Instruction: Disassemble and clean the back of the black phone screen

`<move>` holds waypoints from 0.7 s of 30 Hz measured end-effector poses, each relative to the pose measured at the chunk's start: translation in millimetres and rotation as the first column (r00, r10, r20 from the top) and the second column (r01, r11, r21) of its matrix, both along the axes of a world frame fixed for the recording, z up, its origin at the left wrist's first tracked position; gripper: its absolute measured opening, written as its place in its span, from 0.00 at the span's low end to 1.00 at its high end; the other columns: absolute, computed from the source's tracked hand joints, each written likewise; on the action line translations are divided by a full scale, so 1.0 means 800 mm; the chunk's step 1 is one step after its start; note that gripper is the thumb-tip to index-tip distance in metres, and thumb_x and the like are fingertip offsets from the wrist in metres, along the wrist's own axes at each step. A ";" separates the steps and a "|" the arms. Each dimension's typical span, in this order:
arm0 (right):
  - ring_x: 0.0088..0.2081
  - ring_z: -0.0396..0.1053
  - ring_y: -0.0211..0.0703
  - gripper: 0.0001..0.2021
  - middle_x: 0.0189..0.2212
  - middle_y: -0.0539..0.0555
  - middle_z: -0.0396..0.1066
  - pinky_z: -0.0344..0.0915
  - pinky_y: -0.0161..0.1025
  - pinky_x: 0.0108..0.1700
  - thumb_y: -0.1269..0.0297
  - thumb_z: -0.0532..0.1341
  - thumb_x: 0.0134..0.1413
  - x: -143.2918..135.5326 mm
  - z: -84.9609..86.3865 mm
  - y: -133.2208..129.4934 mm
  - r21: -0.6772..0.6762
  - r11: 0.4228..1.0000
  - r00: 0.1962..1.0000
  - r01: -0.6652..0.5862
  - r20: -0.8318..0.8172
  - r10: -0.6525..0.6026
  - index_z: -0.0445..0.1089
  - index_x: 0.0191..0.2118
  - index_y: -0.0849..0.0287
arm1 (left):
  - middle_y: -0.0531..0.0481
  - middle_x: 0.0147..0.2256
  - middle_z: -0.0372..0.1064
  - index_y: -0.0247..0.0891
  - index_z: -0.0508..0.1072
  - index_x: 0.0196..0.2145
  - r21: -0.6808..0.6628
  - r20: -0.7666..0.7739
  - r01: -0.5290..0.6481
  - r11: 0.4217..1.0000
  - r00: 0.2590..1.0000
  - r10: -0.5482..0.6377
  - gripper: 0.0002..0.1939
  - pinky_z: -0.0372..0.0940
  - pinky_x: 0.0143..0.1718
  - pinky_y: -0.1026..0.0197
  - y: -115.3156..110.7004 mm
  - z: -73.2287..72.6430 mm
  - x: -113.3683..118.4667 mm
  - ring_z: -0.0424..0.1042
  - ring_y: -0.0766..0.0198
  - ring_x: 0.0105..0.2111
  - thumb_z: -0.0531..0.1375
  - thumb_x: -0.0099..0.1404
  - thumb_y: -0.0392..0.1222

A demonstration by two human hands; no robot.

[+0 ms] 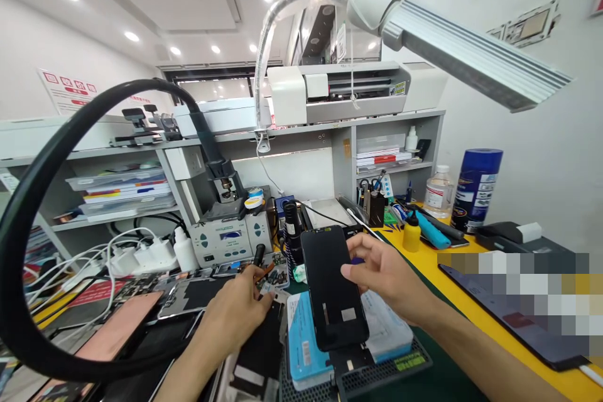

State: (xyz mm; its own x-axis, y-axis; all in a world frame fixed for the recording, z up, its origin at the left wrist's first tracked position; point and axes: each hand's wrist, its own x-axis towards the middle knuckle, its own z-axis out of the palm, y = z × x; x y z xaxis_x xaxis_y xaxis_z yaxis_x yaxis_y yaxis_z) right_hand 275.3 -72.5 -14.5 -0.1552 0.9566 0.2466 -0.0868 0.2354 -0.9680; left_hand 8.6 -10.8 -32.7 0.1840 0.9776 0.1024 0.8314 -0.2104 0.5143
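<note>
A black phone screen panel (pixel 333 289) stands tilted over a blue and white box (pixel 304 342), with a dark flex part at its lower end. My right hand (pixel 377 267) grips the panel's upper right edge between thumb and fingers. My left hand (pixel 240 304) is at the left of the box, its fingers closed near small parts and an orange-brown strip (pixel 267 272); what they hold, if anything, is hidden. Beneath my left hand lies a black phone part (pixel 259 352). The box rests on a dark perforated tray (pixel 386 375).
A black hose (pixel 44 157) arches at the left beside a rework station (pixel 228 242). Overhead hangs a lamp (pixel 475 50). A yellow bottle (pixel 411 233), blue spray can (pixel 475 191) and tablet (pixel 509 320) stand or lie at the right.
</note>
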 end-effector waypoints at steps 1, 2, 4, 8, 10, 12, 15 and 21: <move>0.26 0.64 0.31 0.17 0.35 0.49 0.69 0.61 0.32 0.27 0.56 0.70 0.53 -0.001 0.002 -0.002 0.005 1.000 1.000 0.005 0.007 -0.005 0.64 0.40 0.58 | 0.45 0.30 0.71 0.37 0.72 0.43 0.031 -0.032 -0.013 0.999 0.999 0.014 0.16 0.56 0.34 0.52 -0.002 0.001 0.000 0.72 0.44 0.34 0.57 0.59 0.46; 0.25 0.62 0.30 0.17 0.35 0.48 0.69 0.60 0.31 0.27 0.56 0.70 0.53 -0.002 0.003 -0.005 0.008 1.000 1.000 0.013 0.019 -0.013 0.64 0.39 0.58 | 0.41 0.33 0.73 0.36 0.72 0.42 0.065 -0.053 -0.027 0.998 0.998 0.030 0.15 0.56 0.36 0.50 -0.005 0.003 0.000 0.72 0.41 0.37 0.57 0.59 0.46; 0.24 0.59 0.29 0.17 0.34 0.48 0.68 0.58 0.31 0.27 0.56 0.69 0.54 -0.003 0.005 -0.009 0.012 1.000 0.998 0.029 0.052 -0.030 0.63 0.38 0.58 | 0.35 0.41 0.73 0.35 0.73 0.42 0.138 -0.062 -0.041 0.990 0.997 0.050 0.15 0.57 0.40 0.47 -0.014 0.013 0.003 0.70 0.37 0.43 0.56 0.61 0.46; 0.24 0.56 0.31 0.15 0.31 0.46 0.65 0.53 0.32 0.27 0.55 0.66 0.58 -0.006 0.001 -0.014 0.009 1.000 0.996 0.029 0.079 -0.029 0.61 0.38 0.57 | 0.44 0.41 0.75 0.40 0.72 0.49 0.065 0.314 0.137 0.988 0.937 -0.151 0.21 0.64 0.42 0.55 -0.039 0.039 0.016 0.72 0.54 0.40 0.54 0.67 0.56; 0.25 0.55 0.33 0.15 0.25 0.44 0.61 0.52 0.33 0.27 0.55 0.66 0.59 -0.009 -0.002 -0.016 -0.005 1.000 0.998 -0.002 0.068 0.002 0.60 0.38 0.56 | 0.45 0.41 0.76 0.39 0.74 0.47 -0.006 0.647 0.248 0.969 0.739 -0.185 0.22 0.66 0.39 0.57 -0.052 0.045 0.026 0.73 0.57 0.36 0.58 0.64 0.57; 0.25 0.53 0.33 0.15 0.22 0.41 0.57 0.51 0.33 0.28 0.55 0.65 0.59 -0.012 -0.004 -0.019 -0.013 0.999 0.998 -0.031 0.060 0.032 0.59 0.37 0.55 | 0.49 0.34 0.75 0.39 0.76 0.43 -0.017 0.734 0.251 0.968 0.661 -0.159 0.19 0.67 0.35 0.62 -0.060 0.044 0.035 0.72 0.60 0.35 0.63 0.61 0.55; 0.23 0.48 0.32 0.16 0.20 0.39 0.54 0.47 0.32 0.26 0.54 0.65 0.60 -0.017 -0.003 -0.025 -0.038 0.998 0.996 -0.042 0.080 0.045 0.58 0.36 0.55 | 0.54 0.25 0.71 0.38 0.77 0.34 -0.016 0.759 0.223 0.975 0.638 -0.133 0.14 0.66 0.29 0.64 -0.063 0.035 0.044 0.69 0.66 0.25 0.65 0.61 0.52; 0.24 0.52 0.34 0.17 0.22 0.42 0.62 0.49 0.32 0.27 0.49 0.65 0.59 -0.020 -0.006 -0.030 -0.090 0.995 0.993 -0.053 0.102 0.062 0.59 0.38 0.55 | 0.50 0.22 0.73 0.36 0.75 0.31 -0.039 0.772 0.292 0.956 0.616 -0.157 0.17 0.68 0.27 0.59 -0.058 0.026 0.041 0.73 0.62 0.21 0.61 0.65 0.53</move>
State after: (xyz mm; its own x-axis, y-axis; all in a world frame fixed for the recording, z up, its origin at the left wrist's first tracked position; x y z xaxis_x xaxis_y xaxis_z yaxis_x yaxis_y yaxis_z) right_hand 259.3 -96.9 -19.1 -0.2308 0.9625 0.1422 0.0046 0.1473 -0.9891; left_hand 41.0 -57.6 -11.8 0.3238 0.9309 0.1691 0.0738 -0.2031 0.9764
